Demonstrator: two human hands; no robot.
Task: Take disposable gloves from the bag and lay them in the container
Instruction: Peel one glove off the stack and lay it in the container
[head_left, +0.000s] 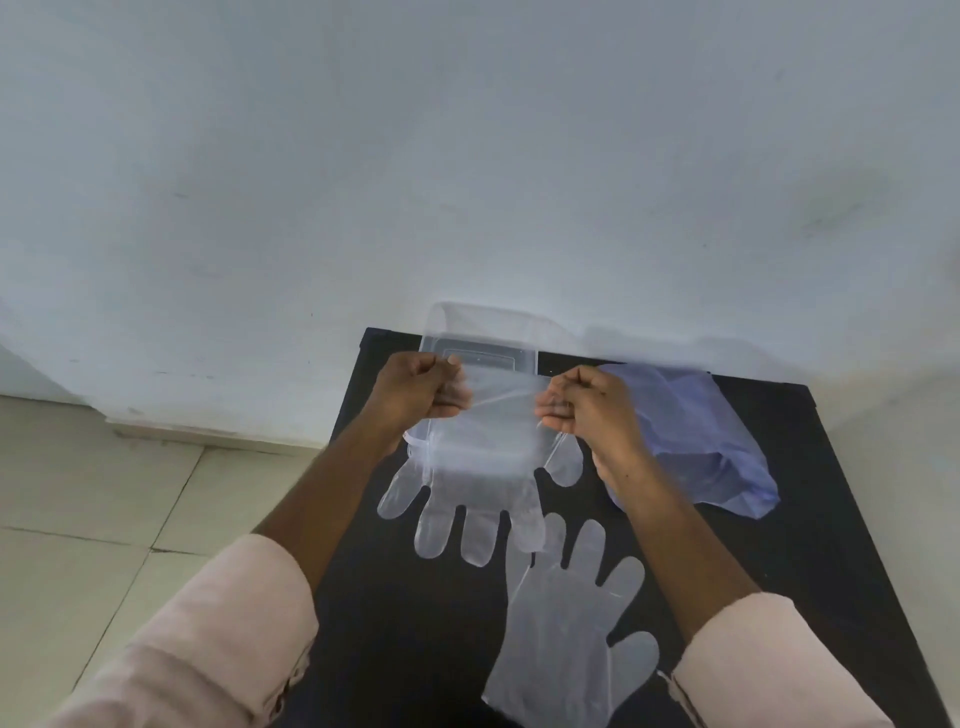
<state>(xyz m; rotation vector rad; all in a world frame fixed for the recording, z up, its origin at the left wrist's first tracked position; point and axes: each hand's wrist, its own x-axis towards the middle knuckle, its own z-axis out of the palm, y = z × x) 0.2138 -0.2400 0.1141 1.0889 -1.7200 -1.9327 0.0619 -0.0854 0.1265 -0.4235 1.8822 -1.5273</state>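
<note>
A pale, faintly scuffed wall (467, 156) is filling the upper half of the view, meeting a floor of light tiles (78, 493) along a low skirting at the left. A black table (810, 545) is standing pushed up against that wall, its dark top taking up the lower right of the view.

At the far edge of the table a clear plastic container (483, 358) is sitting, partly hidden behind the hands. Just to its right a bluish translucent bag (706, 441) is lying crumpled on the tabletop. One disposable glove, the flat glove (566, 629), is lying spread on the near part of the table, fingers pointing away from the person.

The left hand (421, 389) and right hand (587, 405) are both curled closed, each pinching one side of the cuff of the held glove (483, 483), which is hanging between them over the near side of the container with its fingers pointing down toward the person. It seems to be a single glove, though the film is too sheer to be sure. Pale pink sleeves (208, 634) are pushed back on both forearms.
</note>
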